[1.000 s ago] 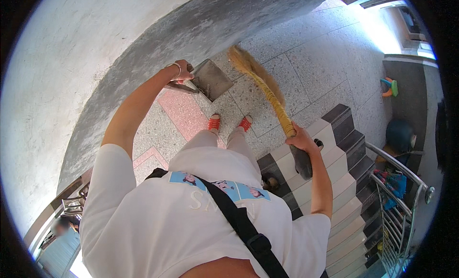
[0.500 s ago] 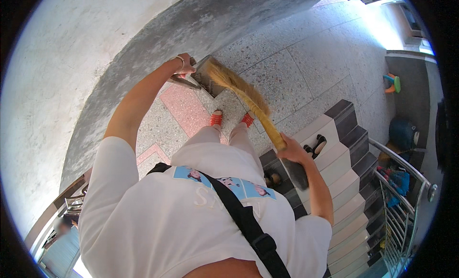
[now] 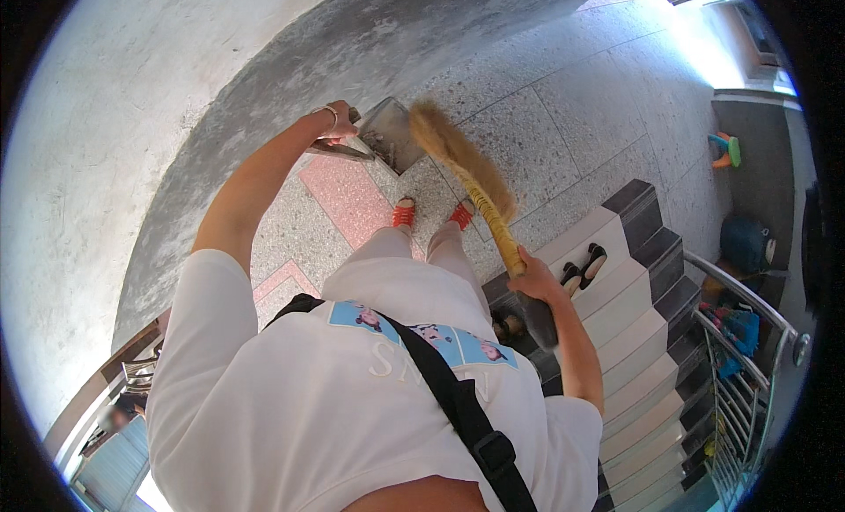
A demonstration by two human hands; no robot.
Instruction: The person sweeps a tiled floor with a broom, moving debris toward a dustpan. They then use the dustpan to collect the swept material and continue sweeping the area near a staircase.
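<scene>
My left hand (image 3: pixel 335 125) is closed round the handle of a dustpan (image 3: pixel 387 117), which rests low by the grey wall base. Some dark debris lies in the pan. A straw broom (image 3: pixel 486 204) slants across the floor, its handle bound in yellow near the bristles and dark at the end. My right hand (image 3: pixel 536 278) grips that handle. The bristle tip lies just right of the dustpan's edge; I cannot tell whether they touch. My feet in red-strapped shoes (image 3: pixel 403 213) stand below the dustpan.
Stairs (image 3: pixel 616 309) with pale and dark steps are at my right, bearing a pair of black shoes (image 3: pixel 594 261). Beyond them runs a metal railing (image 3: pixel 748 305). A small green and orange stool (image 3: pixel 725 150) stands by the far right wall. A curved wall (image 3: pixel 211 98) bounds the left.
The broom's bristles have swung right, off the dustpan's opening, so more of the pan's inside shows. My left hand and the dustpan have hardly moved.
</scene>
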